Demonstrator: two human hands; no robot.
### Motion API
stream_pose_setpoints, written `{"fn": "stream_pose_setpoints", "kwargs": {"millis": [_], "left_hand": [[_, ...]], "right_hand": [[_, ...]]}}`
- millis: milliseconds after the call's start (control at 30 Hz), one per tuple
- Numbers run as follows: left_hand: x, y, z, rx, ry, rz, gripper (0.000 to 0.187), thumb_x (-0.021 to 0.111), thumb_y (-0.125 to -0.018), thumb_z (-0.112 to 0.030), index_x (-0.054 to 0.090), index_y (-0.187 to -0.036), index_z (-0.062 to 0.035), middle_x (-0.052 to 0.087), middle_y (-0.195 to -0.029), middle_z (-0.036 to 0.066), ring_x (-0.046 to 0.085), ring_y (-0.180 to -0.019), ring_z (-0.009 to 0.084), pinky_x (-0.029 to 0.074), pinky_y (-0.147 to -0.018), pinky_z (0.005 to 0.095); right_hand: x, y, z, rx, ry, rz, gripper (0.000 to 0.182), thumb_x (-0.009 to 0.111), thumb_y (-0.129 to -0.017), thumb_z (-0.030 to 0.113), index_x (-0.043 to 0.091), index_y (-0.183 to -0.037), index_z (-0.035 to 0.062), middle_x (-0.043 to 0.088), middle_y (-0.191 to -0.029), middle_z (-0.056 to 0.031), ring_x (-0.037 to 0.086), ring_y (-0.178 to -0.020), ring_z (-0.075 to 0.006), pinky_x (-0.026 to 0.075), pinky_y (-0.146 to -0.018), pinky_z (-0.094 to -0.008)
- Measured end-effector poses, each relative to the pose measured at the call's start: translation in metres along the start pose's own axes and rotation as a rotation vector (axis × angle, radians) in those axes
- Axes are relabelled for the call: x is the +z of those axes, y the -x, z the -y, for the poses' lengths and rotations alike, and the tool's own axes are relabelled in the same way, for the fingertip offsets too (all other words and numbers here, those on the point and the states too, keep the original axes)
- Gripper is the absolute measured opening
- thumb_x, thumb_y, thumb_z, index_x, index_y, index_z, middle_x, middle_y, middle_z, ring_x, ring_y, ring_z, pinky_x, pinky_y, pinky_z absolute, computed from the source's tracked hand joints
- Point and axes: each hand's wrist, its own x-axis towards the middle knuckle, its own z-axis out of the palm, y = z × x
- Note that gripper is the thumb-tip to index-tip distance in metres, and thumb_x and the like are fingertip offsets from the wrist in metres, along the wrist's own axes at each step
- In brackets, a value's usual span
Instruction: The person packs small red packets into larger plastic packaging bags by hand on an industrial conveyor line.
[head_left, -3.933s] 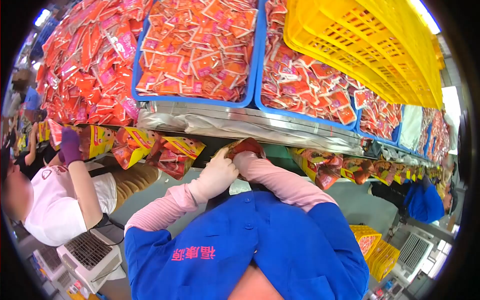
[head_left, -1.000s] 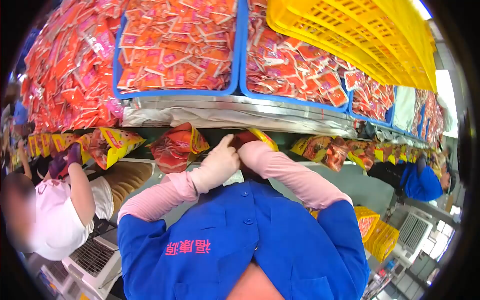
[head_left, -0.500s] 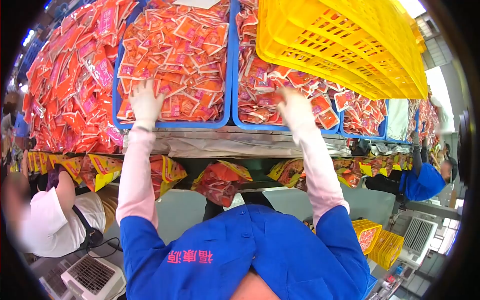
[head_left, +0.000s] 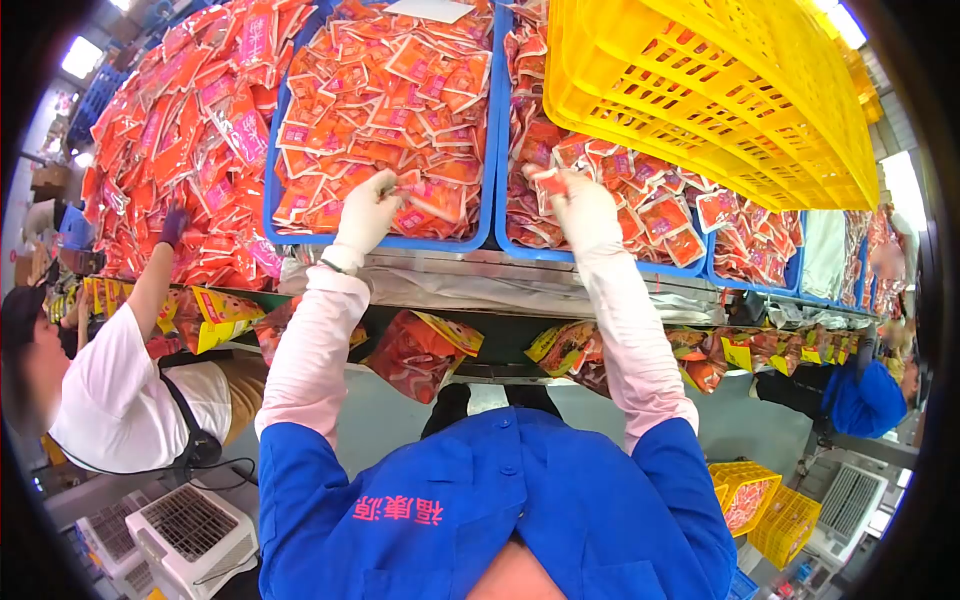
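Note:
My left hand (head_left: 368, 215), in a white glove, is over the front of a blue tray (head_left: 490, 180) heaped with red packets (head_left: 350, 90). Its fingers are pinched at the edge of a red packet (head_left: 436, 200). My right hand (head_left: 586, 210), also gloved, grips a small red packet (head_left: 547, 186) between thumb and fingers above the neighbouring blue tray (head_left: 540, 252). Below the trays, open yellow and red bags (head_left: 420, 355) filled with red packets hang in a row along the belt.
Yellow crates (head_left: 710, 90) overhang the right tray. A big heap of red packets (head_left: 180, 130) lies at the left, where a person in a white shirt (head_left: 120, 390) reaches in. Another person in blue (head_left: 865, 400) is at the far right. Yellow crates (head_left: 785, 525) stand on the floor.
My left hand has moved right across its tray and closed at a packet. My right hand now has a packet raised. The white-shirted person's arm has reached up to the heap.

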Motion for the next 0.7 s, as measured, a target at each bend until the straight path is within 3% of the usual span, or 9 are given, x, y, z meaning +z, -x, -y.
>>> {"fn": "stream_pose_setpoints", "kwargs": {"millis": [133,200,233,267,300,367,500,567,700], "left_hand": [[-0.005,0.035,-0.057,-0.015,0.642,0.120,0.010,0.062,-0.098,-0.003,0.060,-0.107,-0.0002,0.051,-0.086,-0.007,0.043,-0.080,0.0006,0.041,-0.070,0.0200],[0.013,0.063,-0.095,-0.031,0.685,0.119,0.011,0.063,-0.097,-0.002,0.060,-0.108,0.0001,0.053,-0.086,-0.005,0.046,-0.082,0.0017,0.043,-0.073,0.0199],[0.025,0.074,-0.109,-0.057,0.717,0.080,0.011,0.063,-0.097,-0.002,0.059,-0.107,0.0005,0.053,-0.087,-0.005,0.047,-0.083,0.0018,0.043,-0.074,0.0200],[0.034,0.080,-0.108,0.011,0.701,0.123,0.009,0.061,-0.099,0.000,0.058,-0.107,0.0006,0.058,-0.099,-0.003,0.051,-0.087,0.0027,0.045,-0.079,0.0195],[0.045,0.093,-0.109,-0.004,0.717,0.158,0.009,0.061,-0.099,0.000,0.058,-0.107,0.0006,0.058,-0.099,-0.003,0.051,-0.087,0.0027,0.045,-0.079,0.0195],[0.051,0.122,-0.137,-0.131,0.778,0.220,0.005,0.061,-0.098,0.001,0.057,-0.102,-0.0001,0.056,-0.101,-0.003,0.053,-0.089,0.0034,0.046,-0.081,0.0196],[0.043,0.161,-0.140,0.055,0.552,0.548,0.029,0.070,-0.087,0.003,0.057,-0.112,-0.0034,0.063,-0.096,0.004,0.063,-0.085,0.0104,0.052,-0.072,0.0259],[0.054,0.190,-0.145,0.465,0.040,0.583,0.036,0.076,-0.083,-0.010,0.059,-0.115,-0.0074,0.067,-0.090,0.009,0.069,-0.076,0.0229,0.056,-0.064,0.0362],[0.098,0.223,-0.106,0.362,-0.486,0.696,0.023,0.067,-0.087,-0.025,0.066,-0.106,-0.0116,0.067,-0.082,0.009,0.070,-0.067,0.0311,0.054,-0.055,0.0438]], "right_hand": [[-0.001,0.021,0.014,0.446,-1.076,0.204,0.037,0.063,-0.099,0.041,0.067,-0.124,0.0146,0.069,-0.112,-0.0018,0.066,-0.095,-0.0168,0.056,-0.073,-0.0347],[0.027,0.041,0.020,0.211,-1.193,0.196,0.041,0.060,-0.102,0.035,0.058,-0.138,0.0149,0.067,-0.110,0.0030,0.061,-0.096,-0.0131,0.055,-0.075,-0.0336],[0.006,0.058,0.049,0.402,-1.360,0.338,0.047,0.062,-0.102,0.033,0.052,-0.145,0.0156,0.065,-0.111,0.0032,0.056,-0.104,-0.0118,0.054,-0.075,-0.0312],[-0.022,0.065,0.068,0.403,-0.916,0.536,0.055,0.065,-0.100,0.031,0.046,-0.149,0.0156,0.065,-0.112,0.0024,0.058,-0.102,-0.0111,0.053,-0.073,-0.0289],[0.022,0.079,0.047,-0.282,-0.840,0.114,0.054,0.067,-0.097,0.024,0.048,-0.147,0.0148,0.067,-0.110,0.0014,0.061,-0.089,-0.0097,0.051,-0.069,-0.0265],[-0.012,0.115,0.056,0.170,-1.078,0.517,0.054,0.071,-0.093,0.021,0.053,-0.143,0.0128,0.069,-0.109,-0.0015,0.063,-0.077,-0.0099,0.051,-0.065,-0.0259],[-0.072,0.160,0.002,0.301,-1.100,0.218,0.039,0.074,-0.093,0.022,0.065,-0.128,0.0066,0.073,-0.109,-0.0050,0.069,-0.080,-0.0143,0.057,-0.072,-0.0301],[-0.076,0.178,-0.019,0.451,-1.093,0.347,0.038,0.076,-0.091,0.021,0.068,-0.124,0.0049,0.073,-0.111,-0.0042,0.071,-0.086,-0.0148,0.059,-0.080,-0.0308],[-0.019,0.197,0.016,0.021,0.279,0.722,0.027,0.066,-0.092,0.025,0.071,-0.109,0.0048,0.075,-0.102,-0.0172,0.074,-0.095,-0.0277,0.058,-0.083,-0.0404]]}}
